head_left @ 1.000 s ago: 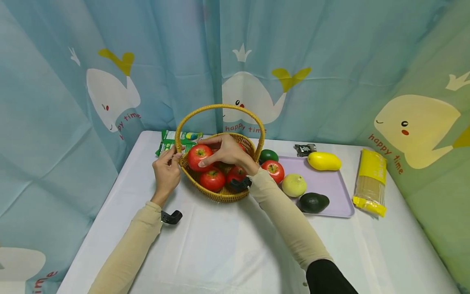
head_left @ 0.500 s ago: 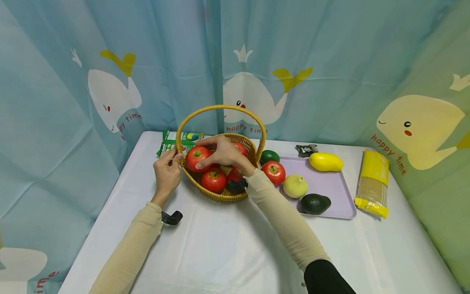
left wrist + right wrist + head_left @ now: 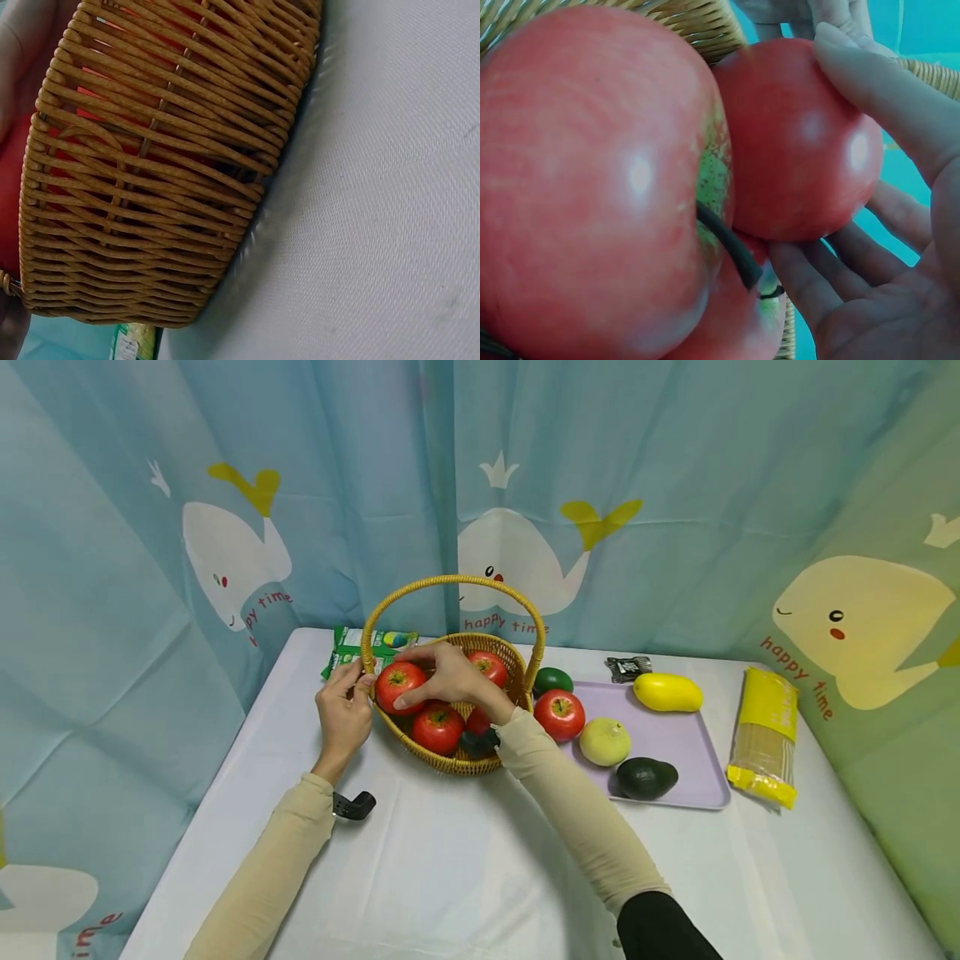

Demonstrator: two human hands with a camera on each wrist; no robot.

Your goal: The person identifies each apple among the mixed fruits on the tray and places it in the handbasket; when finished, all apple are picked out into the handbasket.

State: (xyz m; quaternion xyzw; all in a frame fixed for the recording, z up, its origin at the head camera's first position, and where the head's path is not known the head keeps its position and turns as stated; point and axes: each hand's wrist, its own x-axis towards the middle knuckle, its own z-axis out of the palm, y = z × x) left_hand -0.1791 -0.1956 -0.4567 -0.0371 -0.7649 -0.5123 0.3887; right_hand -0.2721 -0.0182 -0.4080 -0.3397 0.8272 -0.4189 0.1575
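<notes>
A yellow-brown wicker basket [image 3: 463, 766] with a tall arched handle stands at the table's middle. My left hand [image 3: 345, 714] pinches the left side of the basket, where the handle meets the rim. Inside, my right hand [image 3: 452, 675] grips a red apple [image 3: 397, 687] against that left side. In the right wrist view, thumb and fingers lie on opposite sides of the held apple [image 3: 799, 142]. Several other red apples share the basket, one in front [image 3: 437, 728] and one behind [image 3: 487, 668]. The left wrist view shows mostly the woven wall [image 3: 150, 172].
To the right, a lilac tray [image 3: 675, 752] bears a red apple [image 3: 559, 715], a pale yellow-green round fruit [image 3: 604, 742], a dark avocado [image 3: 647, 778] and a yellow mango-like fruit [image 3: 667, 692]. A yellow noodle packet [image 3: 763, 739] lies beyond. Green packets [image 3: 352, 647] lie behind the basket.
My right hand has shifted slightly left and down with the apple, bringing it closer to the basket's left side. The left hand keeps its hold on the basket.
</notes>
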